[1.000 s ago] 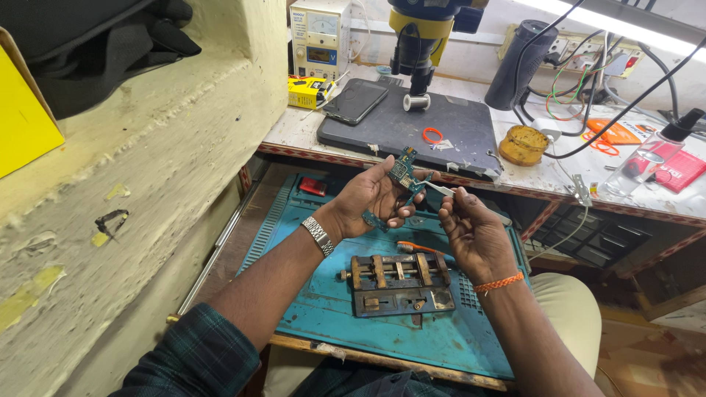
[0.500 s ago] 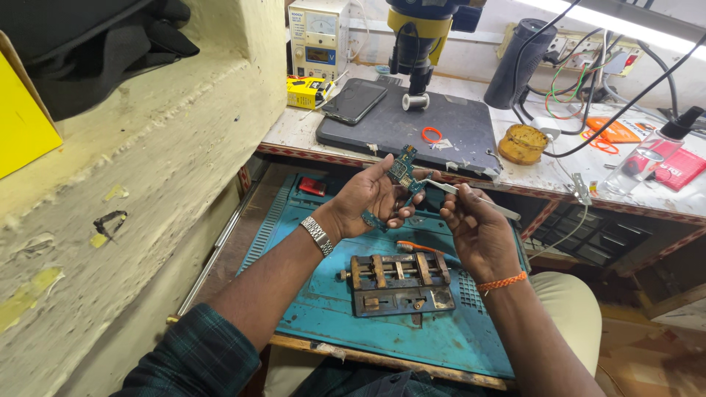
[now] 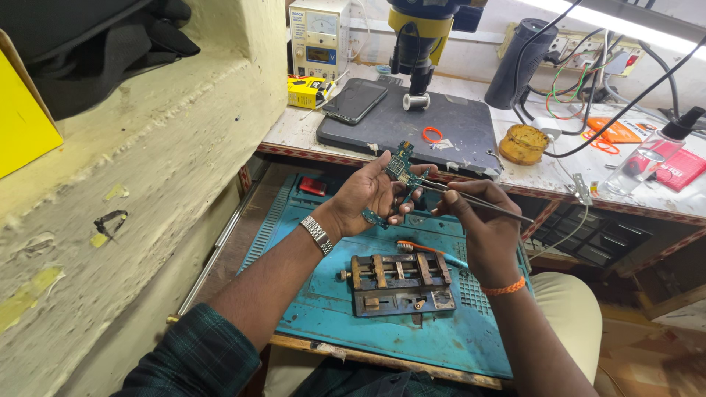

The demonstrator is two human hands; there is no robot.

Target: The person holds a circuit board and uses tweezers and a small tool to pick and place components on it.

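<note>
Fingers of the left hand were clamped on a circuit board, held upright above the blue mat; the right hand pinched tweezers shut at the board's edge. Work on the board appeared under way: the vise sat unloaded, a brush beside it.

Blue mat bearing metal jig, perhaps toothbrush

a cream meter box with a pale dial and small lit display is seen at the bench's back. just beside it, a small yellow packet is laid; a dark phone screen is laid face up.
</note>
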